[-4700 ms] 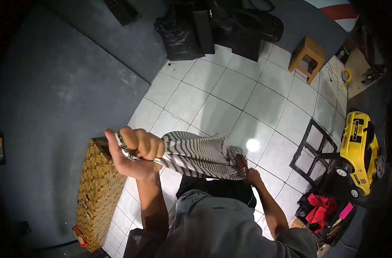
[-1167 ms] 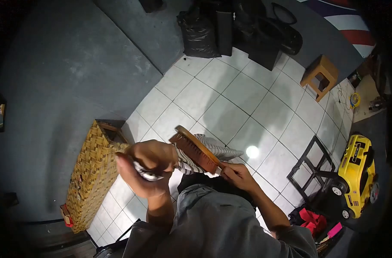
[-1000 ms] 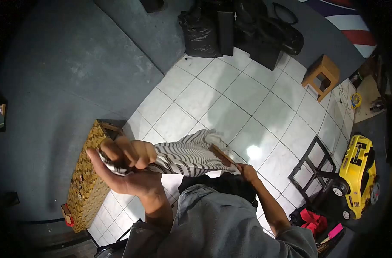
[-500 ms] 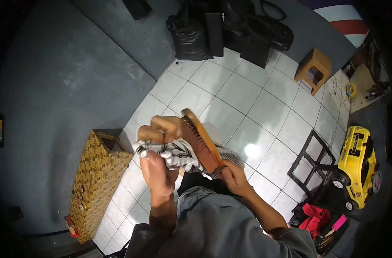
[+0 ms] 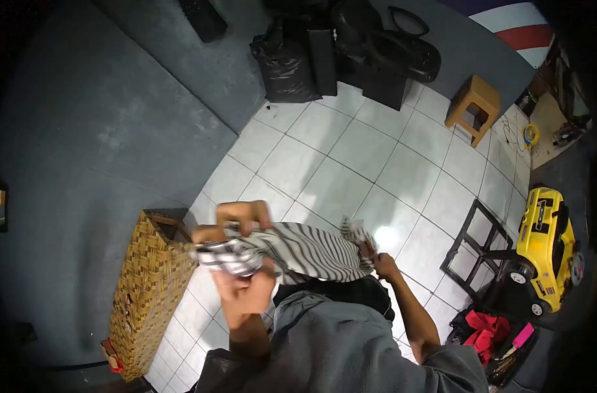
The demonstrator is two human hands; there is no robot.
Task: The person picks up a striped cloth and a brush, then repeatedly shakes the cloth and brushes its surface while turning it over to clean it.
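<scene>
Left of lower centre, our left hand (image 5: 247, 283) is clamping bunched striped cloth (image 5: 315, 252); the cloth is stretching toward our right hand (image 5: 386, 268), which is gripping a brown brush (image 5: 368, 249), mostly hidden, right of lower centre; a woven basket (image 5: 151, 288) is standing at lower left

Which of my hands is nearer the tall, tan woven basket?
Left. Your left hand grips the black-and-white striped cloth just right of the woven basket; your right hand is farther away, by the cloth's other end.
</scene>
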